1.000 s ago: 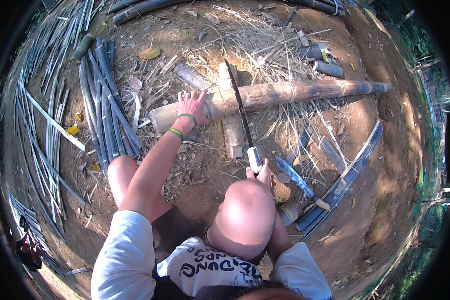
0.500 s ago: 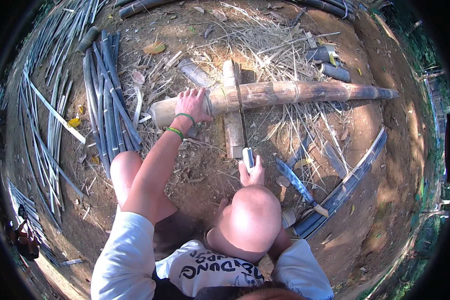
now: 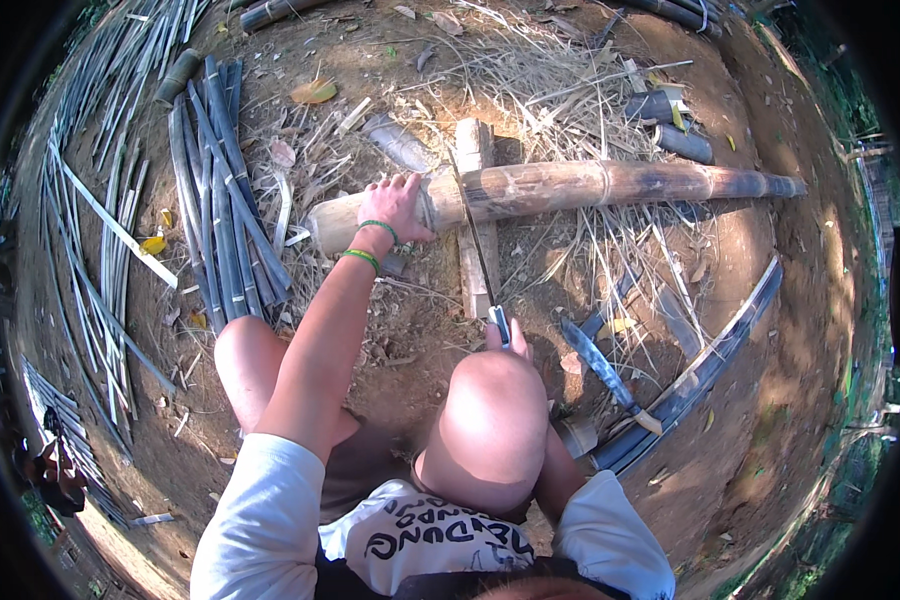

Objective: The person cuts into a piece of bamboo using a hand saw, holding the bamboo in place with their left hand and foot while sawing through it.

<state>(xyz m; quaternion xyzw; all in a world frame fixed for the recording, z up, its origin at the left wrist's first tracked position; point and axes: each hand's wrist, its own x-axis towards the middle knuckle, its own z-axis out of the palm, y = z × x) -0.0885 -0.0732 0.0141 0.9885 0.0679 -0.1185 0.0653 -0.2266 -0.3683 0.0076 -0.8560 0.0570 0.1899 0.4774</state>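
A thick bamboo pole [image 3: 560,185] lies crosswise before me, resting on a short squared wooden block [image 3: 475,265]. My left hand [image 3: 395,205] presses on the pole near its left end, fingers wrapped over the top, with green bands at the wrist. My right hand [image 3: 515,342], partly hidden behind my knee, grips the pale handle of a handsaw [image 3: 482,250]. The saw's narrow dark blade lies across the pole just right of my left hand, its tip past the far side. Whether its teeth sit in a cut is too small to tell.
A machete [image 3: 605,368] with a wooden handle lies at right, touching split dark bamboo [image 3: 710,375]. Dark bamboo strips [image 3: 215,190] and pale slats [image 3: 100,300] spread at left. Short bamboo pieces [image 3: 682,143] and shavings [image 3: 570,95] lie beyond the pole. My knees [image 3: 495,420] are close by.
My right hand and the saw have drawn back toward me. The blade has tilted, its tip now further left. My left hand still holds the pole.
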